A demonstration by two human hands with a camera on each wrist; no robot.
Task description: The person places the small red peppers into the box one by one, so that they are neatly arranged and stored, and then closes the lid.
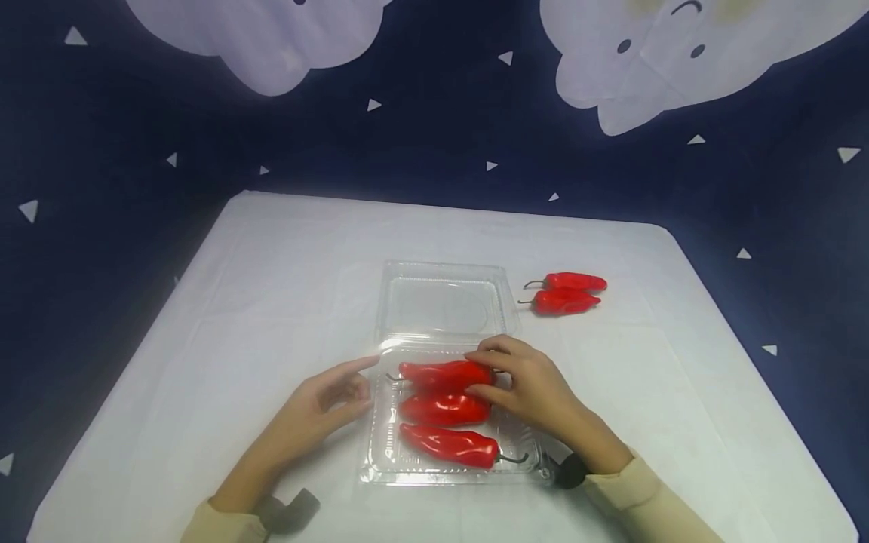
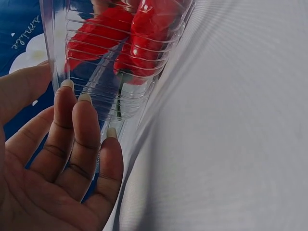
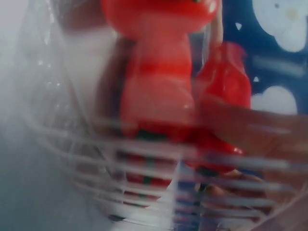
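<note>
An open clear plastic clamshell box (image 1: 434,478) lies on the table, its lid (image 1: 434,302) folded back. Several shiny red peppers lie crosswise in the base; the nearest pepper (image 1: 451,445) has its dark stem to the right, above it a middle pepper (image 1: 444,409). My right hand (image 1: 536,385) pinches the right end of the upper red pepper (image 1: 437,375) between thumb and fingers. Beside the box's left side is my left hand (image 1: 315,411), fingers loosely bent and holding nothing. In the left wrist view its fingertips (image 2: 67,84) are at the clear wall. The right wrist view is blurred.
Two more red peppers (image 1: 566,292) lie on the white tabletop (image 1: 305,264) right of the lid. Behind the table hangs a dark blue cloth (image 1: 434,136) with white clouds and triangles. Dark wrist devices sit under both forearms.
</note>
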